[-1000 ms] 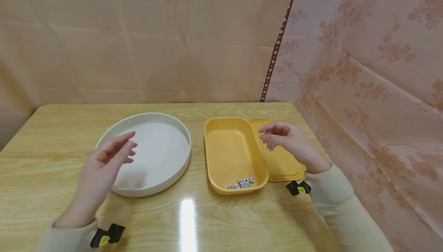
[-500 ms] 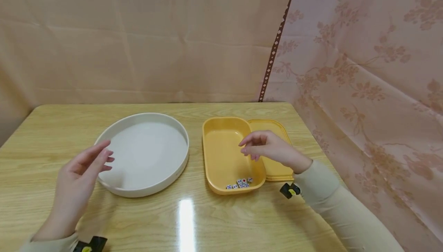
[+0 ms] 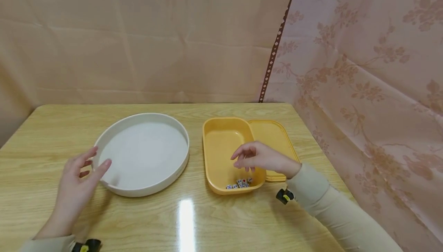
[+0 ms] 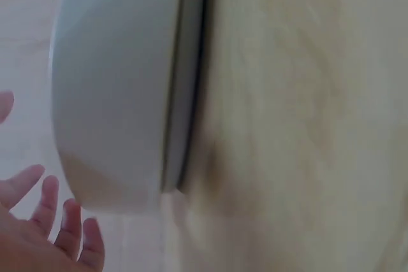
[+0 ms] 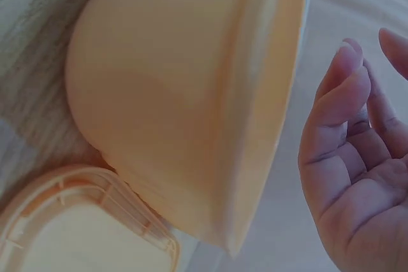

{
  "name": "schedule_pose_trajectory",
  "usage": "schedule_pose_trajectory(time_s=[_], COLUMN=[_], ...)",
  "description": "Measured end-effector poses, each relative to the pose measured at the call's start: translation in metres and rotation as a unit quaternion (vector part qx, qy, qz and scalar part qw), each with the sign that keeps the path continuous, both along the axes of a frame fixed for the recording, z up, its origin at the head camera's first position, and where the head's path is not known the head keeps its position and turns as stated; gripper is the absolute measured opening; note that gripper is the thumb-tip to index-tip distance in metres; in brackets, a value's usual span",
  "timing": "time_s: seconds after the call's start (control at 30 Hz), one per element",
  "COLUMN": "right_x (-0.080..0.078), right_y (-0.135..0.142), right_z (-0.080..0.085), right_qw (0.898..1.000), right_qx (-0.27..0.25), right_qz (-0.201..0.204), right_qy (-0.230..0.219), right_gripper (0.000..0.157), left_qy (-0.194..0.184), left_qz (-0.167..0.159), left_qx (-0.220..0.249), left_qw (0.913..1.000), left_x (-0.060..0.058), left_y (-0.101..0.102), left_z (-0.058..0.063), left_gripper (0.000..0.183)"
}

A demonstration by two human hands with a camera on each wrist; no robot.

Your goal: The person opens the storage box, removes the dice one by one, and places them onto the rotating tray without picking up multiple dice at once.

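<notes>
White round tray (image 3: 149, 150), head view: flat on the wood-grain table (image 3: 152, 221), left of the box.
Left hand (image 3: 73, 181), head view: at the tray's left rim, thumb spread well away from the fingers, nothing held.
Yellow rectangular box (image 3: 219, 148), head view: upright, apart from the tray.
White dice (image 3: 242, 183), head view: clustered inside the box at its near end (one shows a red pip).
Right hand (image 3: 261, 155), head view: above the box's right side, fingers loosely bent, nothing pinched.
Yellow lid (image 3: 275, 138), head view: just right of the box, partly hidden.
Reach, head view: judged to be an approach to the dice; none is lifted.
Tray wall, left wrist view: just beside the fingertips (image 4: 91, 230); contact cannot be determined.
Right grip, right wrist view: palm bare, thumb parted from the fingers, beyond the box rim.
Pinch, right wrist view: the next move seems to call for lowering these fingers and closing on one die (neighbours could be nudged).
</notes>
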State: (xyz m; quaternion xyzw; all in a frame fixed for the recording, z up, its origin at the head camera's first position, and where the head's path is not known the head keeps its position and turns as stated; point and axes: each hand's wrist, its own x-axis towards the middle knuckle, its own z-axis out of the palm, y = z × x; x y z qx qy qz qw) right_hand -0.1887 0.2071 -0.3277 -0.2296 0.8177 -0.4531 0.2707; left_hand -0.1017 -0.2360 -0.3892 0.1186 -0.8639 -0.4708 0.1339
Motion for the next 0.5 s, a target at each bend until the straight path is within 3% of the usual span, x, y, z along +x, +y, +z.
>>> schedule_pose_trajectory(time_s=[0.1, 0.3, 0.5], right_x=[0.001, 0.004, 0.006], right_y=[-0.001, -0.002, -0.006], right_z=[-0.004, -0.015, -0.022], right_qw=[1.0, 0.999, 0.997], right_qx=[0.008, 0.017, 0.029], right_qz=[0.015, 0.045, 0.067], right_qy=[0.003, -0.004, -0.026], right_gripper=[0.031, 0.03, 0.03], left_qy=[-0.027, -0.101, -0.152], left_qz=[-0.028, -0.082, -0.105], left_qx=[-0.001, 0.043, 0.071], left_qw=[0.9992, 0.9906, 0.9802], left_x=[-0.001, -0.003, -0.006], left_y=[-0.004, -0.014, -0.021], left_z=[-0.003, -0.006, -0.008], left_gripper=[0.073, 0.094, 0.102])
